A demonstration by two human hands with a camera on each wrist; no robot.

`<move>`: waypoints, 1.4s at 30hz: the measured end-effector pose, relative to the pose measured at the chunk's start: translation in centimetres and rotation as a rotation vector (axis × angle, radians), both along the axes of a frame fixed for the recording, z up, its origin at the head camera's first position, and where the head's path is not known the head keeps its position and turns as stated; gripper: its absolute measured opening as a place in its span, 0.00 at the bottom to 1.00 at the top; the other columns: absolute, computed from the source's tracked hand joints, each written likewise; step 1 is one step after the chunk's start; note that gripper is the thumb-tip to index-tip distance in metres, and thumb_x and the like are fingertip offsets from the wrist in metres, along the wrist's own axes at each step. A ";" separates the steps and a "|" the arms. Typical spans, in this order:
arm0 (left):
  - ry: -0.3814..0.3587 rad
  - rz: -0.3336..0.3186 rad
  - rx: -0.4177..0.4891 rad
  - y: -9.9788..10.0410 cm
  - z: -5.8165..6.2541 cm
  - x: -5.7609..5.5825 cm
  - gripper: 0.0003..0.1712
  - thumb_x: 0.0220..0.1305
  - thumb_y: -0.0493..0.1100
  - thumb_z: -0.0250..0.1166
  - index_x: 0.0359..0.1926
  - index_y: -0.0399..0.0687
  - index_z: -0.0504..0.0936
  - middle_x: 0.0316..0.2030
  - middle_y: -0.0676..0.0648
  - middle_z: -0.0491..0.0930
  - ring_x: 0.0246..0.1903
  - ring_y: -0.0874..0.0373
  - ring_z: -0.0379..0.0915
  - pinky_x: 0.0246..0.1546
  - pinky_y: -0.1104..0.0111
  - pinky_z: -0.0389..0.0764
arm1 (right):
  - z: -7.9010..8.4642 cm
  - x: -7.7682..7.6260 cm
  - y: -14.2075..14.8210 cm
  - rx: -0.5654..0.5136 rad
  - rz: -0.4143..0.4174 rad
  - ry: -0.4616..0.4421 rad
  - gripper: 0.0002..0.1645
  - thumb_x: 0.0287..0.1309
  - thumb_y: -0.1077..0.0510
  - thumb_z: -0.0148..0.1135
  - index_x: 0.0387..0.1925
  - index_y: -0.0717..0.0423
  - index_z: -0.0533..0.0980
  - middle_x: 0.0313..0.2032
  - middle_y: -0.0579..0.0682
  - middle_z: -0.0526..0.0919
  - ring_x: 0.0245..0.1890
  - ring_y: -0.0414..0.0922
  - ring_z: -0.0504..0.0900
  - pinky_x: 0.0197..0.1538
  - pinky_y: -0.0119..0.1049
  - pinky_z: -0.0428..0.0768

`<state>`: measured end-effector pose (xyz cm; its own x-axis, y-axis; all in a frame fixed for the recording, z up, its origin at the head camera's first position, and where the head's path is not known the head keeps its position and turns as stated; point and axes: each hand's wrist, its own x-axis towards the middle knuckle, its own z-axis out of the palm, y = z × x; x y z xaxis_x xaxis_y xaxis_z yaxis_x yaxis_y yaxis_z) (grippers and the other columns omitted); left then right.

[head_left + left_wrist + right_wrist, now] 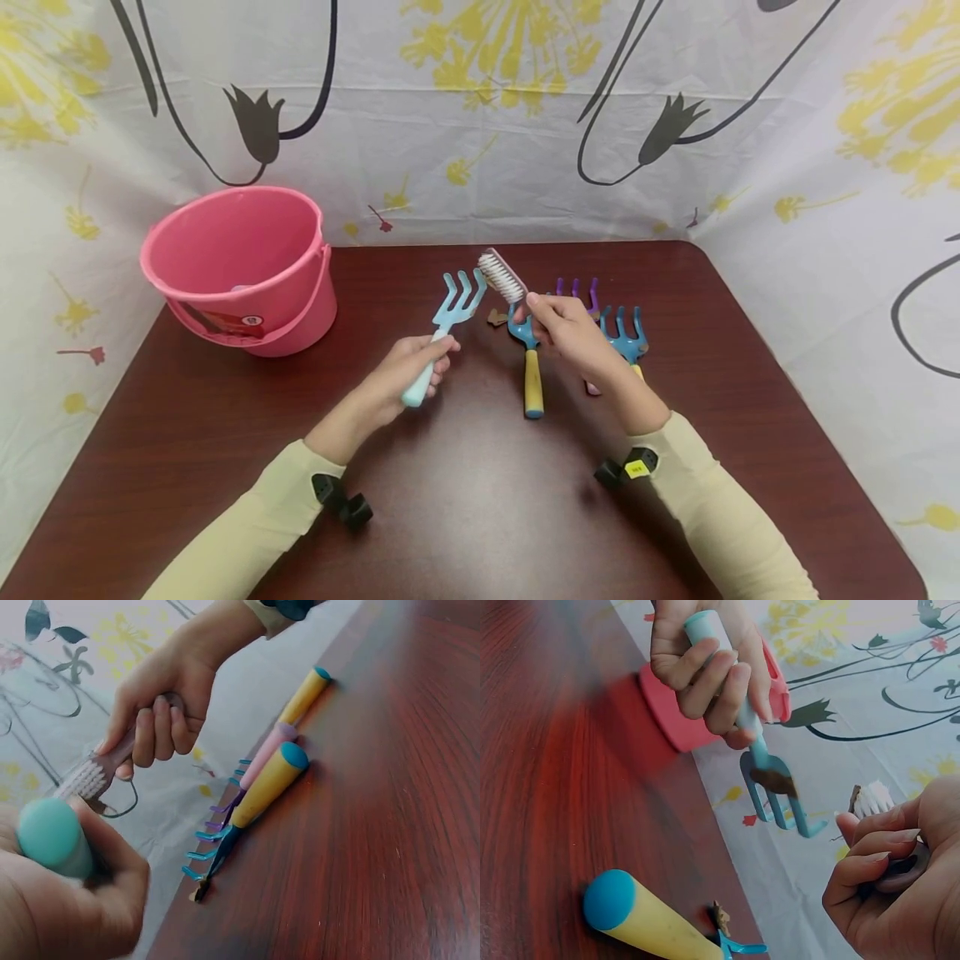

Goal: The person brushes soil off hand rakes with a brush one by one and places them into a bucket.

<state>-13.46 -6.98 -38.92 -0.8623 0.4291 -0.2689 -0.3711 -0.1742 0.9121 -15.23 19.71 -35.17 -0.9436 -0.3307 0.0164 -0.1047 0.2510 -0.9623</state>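
My left hand (397, 377) grips the handle of a light blue hand rake (450, 317), its tines pointing away from me. In the right wrist view a brown patch (774, 781) of what looks like dirt clings to the rake's head. My right hand (573, 333) holds a brush (504, 278) with white bristles by its handle, close to the tines; whether they touch I cannot tell. Beneath the right hand lie a blue rake with a yellow handle (533, 383), a purple rake (594, 297) with a pink handle, and another blue rake (626, 343), partly hidden by the arm.
A pink bucket (311, 292) stands at the back left of the dark wooden table (450, 500), something pale just visible inside. A small brown piece (497, 317) lies by the nearer blue rake. Patterned white cloth (480, 192) hangs behind and along both sides.
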 end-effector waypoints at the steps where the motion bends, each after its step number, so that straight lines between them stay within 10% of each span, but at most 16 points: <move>1: -0.032 -0.021 0.101 -0.1 0.0 -0.1 0.12 0.78 0.42 0.55 0.49 0.35 0.75 0.21 0.51 0.68 0.18 0.65 0.63 0.16 0.77 0.68 | 0.1 0.0 0.0 0.011 -0.003 0.014 0.30 0.80 0.42 0.42 0.43 0.65 0.78 0.19 0.51 0.62 0.17 0.43 0.56 0.22 0.37 0.59; 6: -0.285 -0.195 0.734 -0.6 -0.6 -0.7 0.14 0.82 0.44 0.41 0.42 0.42 0.68 0.19 0.53 0.62 0.15 0.65 0.59 0.14 0.79 0.65 | 0.7 0.2 -0.2 0.060 0.002 0.083 0.28 0.80 0.43 0.43 0.43 0.63 0.78 0.19 0.54 0.62 0.18 0.45 0.57 0.25 0.39 0.61; 10: -0.395 -0.277 0.969 -0.8 -1.1 -0.8 0.18 0.80 0.48 0.36 0.37 0.43 0.67 0.20 0.52 0.60 0.15 0.64 0.57 0.14 0.78 0.66 | 0.9 0.1 -0.6 0.101 0.010 0.125 0.24 0.80 0.46 0.45 0.46 0.61 0.78 0.20 0.54 0.64 0.19 0.45 0.58 0.26 0.38 0.63; 26: -0.432 -0.395 1.096 -0.5 -1.5 -0.4 0.17 0.78 0.42 0.49 0.28 0.46 0.61 0.16 0.56 0.53 0.10 0.66 0.59 0.10 0.79 0.62 | 0.1 -1.3 -3.3 0.260 0.108 0.360 0.11 0.76 0.56 0.53 0.46 0.60 0.76 0.26 0.53 0.74 0.22 0.45 0.70 0.26 0.38 0.69; 33: -0.454 -0.408 1.140 0.0 -1.6 -0.3 0.18 0.75 0.42 0.49 0.25 0.49 0.56 0.15 0.57 0.52 0.09 0.68 0.54 0.09 0.79 0.60 | 0.1 -1.3 -4.3 0.415 0.157 0.603 0.09 0.74 0.56 0.58 0.47 0.58 0.78 0.23 0.45 0.71 0.20 0.40 0.67 0.25 0.38 0.69; 42: -0.493 -0.406 1.157 0.2 -1.5 0.0 0.17 0.73 0.41 0.48 0.25 0.50 0.55 0.15 0.57 0.54 0.09 0.68 0.56 0.09 0.79 0.61 | -0.2 -1.6 -5.0 0.582 0.076 0.745 0.06 0.69 0.54 0.64 0.38 0.52 0.78 0.20 0.42 0.69 0.16 0.40 0.65 0.16 0.37 0.61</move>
<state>-13.50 -6.79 -40.38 -0.5370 0.8244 0.1788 -0.8291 -0.5549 0.0679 -16.78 14.69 -35.32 -0.7325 -0.5367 0.4187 -0.6771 0.6376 -0.3674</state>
